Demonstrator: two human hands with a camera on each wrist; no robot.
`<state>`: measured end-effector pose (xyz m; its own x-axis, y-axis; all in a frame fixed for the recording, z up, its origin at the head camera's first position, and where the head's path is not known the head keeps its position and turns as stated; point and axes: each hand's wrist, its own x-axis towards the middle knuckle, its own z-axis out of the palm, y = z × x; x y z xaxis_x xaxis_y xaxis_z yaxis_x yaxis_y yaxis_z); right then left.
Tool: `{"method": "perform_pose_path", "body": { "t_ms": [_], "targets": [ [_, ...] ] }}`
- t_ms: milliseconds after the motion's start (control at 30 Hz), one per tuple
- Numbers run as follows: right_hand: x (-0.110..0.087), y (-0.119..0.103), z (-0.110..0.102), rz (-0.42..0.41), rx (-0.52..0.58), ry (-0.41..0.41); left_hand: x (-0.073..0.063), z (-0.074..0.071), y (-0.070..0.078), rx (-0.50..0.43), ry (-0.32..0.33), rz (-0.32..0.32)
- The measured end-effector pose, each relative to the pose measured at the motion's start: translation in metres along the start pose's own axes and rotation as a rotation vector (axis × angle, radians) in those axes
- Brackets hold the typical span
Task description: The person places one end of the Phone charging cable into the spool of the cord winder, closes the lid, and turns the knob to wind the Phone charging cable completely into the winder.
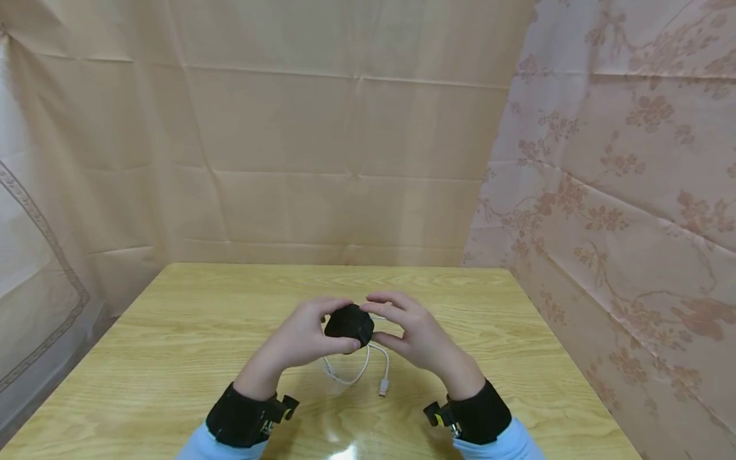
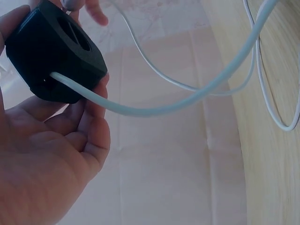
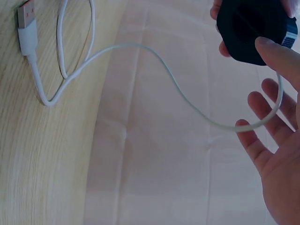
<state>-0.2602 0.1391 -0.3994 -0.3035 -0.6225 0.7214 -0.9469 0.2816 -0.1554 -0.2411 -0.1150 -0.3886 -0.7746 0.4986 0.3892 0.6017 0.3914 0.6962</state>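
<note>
A black, many-sided box (image 1: 347,324) is held above the table between both hands. My left hand (image 1: 307,332) grips its left side, thumb in front and fingers behind. My right hand (image 1: 420,335) has its thumb and index finger on the right end, while its other fingers (image 3: 255,145) stay spread apart. One face of the box (image 2: 56,51) shows a round recess. From a small hole in its side comes a white cable (image 2: 154,112), passing by the right hand's loose fingers and looping down to the table. The cable ends in a USB plug (image 3: 27,28).
The wooden table (image 1: 230,294) lies under the hands, its far edge along a beige curtain (image 1: 276,160). A pink floral curtain (image 1: 627,191) hangs on the right, and a pale cloth with a patterned band (image 1: 40,255) on the left.
</note>
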Motion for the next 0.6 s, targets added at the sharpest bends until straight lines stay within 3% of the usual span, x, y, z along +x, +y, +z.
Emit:
{"method": "perform_pose_path", "body": {
  "t_ms": [167, 367, 500, 600],
  "targets": [
    [-0.0001, 0.0015, 0.0030, -0.057, -0.007, 0.004, 0.0015, 0.0019, 0.0016, -0.035, -0.048, -0.013],
    [0.0006, 0.0020, 0.0008, -0.078, -0.024, 0.005, 0.0010, 0.0014, 0.0013, -0.040, -0.050, -0.033],
    [0.0009, 0.0013, -0.0036, -0.070, -0.035, 0.025, 0.0004, -0.0017, 0.0029, -0.028, -0.026, -0.052],
    [0.0007, 0.0015, -0.0065, -0.056, -0.037, 0.042, -0.0008, -0.0061, 0.0061, 0.003, 0.028, -0.024]
  ]
}}
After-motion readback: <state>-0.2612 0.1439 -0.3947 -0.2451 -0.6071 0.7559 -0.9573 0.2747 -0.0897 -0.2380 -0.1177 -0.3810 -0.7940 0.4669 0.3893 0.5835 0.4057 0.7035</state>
